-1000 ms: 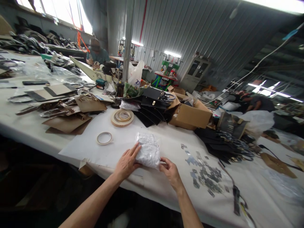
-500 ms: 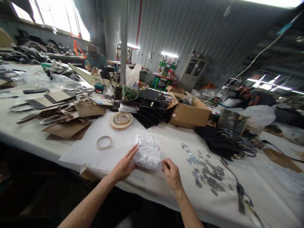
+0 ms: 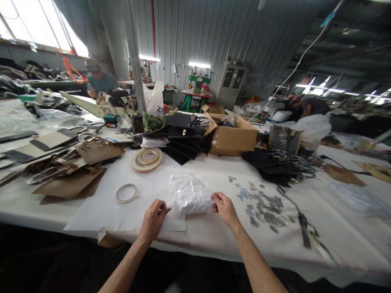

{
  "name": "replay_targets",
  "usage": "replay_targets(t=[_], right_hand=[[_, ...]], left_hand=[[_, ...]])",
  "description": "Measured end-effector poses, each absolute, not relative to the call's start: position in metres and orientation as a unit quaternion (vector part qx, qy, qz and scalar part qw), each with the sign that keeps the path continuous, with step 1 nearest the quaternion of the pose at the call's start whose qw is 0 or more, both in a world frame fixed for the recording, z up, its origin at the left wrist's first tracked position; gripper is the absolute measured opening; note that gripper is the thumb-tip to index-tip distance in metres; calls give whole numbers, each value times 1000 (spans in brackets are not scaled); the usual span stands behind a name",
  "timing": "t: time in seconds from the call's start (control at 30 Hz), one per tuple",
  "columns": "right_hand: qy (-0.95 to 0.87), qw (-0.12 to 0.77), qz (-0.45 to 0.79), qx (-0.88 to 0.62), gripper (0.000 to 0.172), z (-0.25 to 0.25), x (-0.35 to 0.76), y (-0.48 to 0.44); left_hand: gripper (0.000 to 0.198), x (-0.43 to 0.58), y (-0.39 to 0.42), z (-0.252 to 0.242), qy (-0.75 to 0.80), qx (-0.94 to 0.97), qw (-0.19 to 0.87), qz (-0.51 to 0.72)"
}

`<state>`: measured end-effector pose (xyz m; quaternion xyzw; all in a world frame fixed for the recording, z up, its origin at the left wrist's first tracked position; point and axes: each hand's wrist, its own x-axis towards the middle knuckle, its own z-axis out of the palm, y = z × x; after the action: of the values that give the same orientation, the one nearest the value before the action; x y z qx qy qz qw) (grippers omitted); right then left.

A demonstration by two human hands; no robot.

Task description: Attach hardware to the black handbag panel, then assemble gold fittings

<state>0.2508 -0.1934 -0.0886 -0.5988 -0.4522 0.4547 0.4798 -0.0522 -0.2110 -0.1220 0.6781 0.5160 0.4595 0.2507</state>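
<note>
A clear plastic bag (image 3: 189,194) stuffed with small whitish pieces lies on the white table (image 3: 336,240) near its front edge. My left hand (image 3: 153,221) is curled, pinching the bag's near left corner. My right hand (image 3: 224,208) grips the bag's right end with closed fingers. Both forearms reach in from below. Small metal parts (image 3: 263,207) lie scattered just right of my right hand.
A thin tape ring (image 3: 126,192) and a thick tape roll (image 3: 147,159) lie to the left. Brown card pieces (image 3: 73,179), black bags (image 3: 186,130), a cardboard box (image 3: 235,138) and black straps (image 3: 281,167) crowd the back. Other people work at far benches.
My left hand has slid from lying flat along the bag's left side to pinching its near corner. The view has swung left; the bag stays on the table.
</note>
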Motion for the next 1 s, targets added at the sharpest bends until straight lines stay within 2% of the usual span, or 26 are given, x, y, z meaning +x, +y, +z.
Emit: replay_targets(t=[0.13, 0.27, 0.37, 0.47, 0.6, 0.8, 0.87, 1.0], right_hand=[[-378, 475, 601, -520, 40, -96, 256, -201], [-332, 493, 635, -493, 41, -103, 253, -214], [-429, 456, 599, -499, 45, -105, 247, -219], [-529, 413, 502, -545, 50, -105, 238, -217], [-628, 398, 347, -572, 31, -97, 231, -214], [-695, 387, 225, -563, 13, -87, 232, -234], [-690, 408, 212, -559, 12, -91, 232, -241], [-641, 441, 296, -554, 14, -104, 231, -249]], left_hand=[[17, -52, -210, -123, 523, 688, 257, 432], [16, -52, -211, -124, 539, 689, 242, 419], [15, -50, -212, -124, 545, 699, 227, 404], [14, -48, -214, -124, 543, 716, 214, 383], [12, -46, -216, -122, 538, 738, 196, 357], [14, -44, -215, -123, 556, 743, 170, 330], [16, -44, -216, -125, 566, 742, 166, 319], [32, -50, -221, -118, 539, 741, 172, 362]])
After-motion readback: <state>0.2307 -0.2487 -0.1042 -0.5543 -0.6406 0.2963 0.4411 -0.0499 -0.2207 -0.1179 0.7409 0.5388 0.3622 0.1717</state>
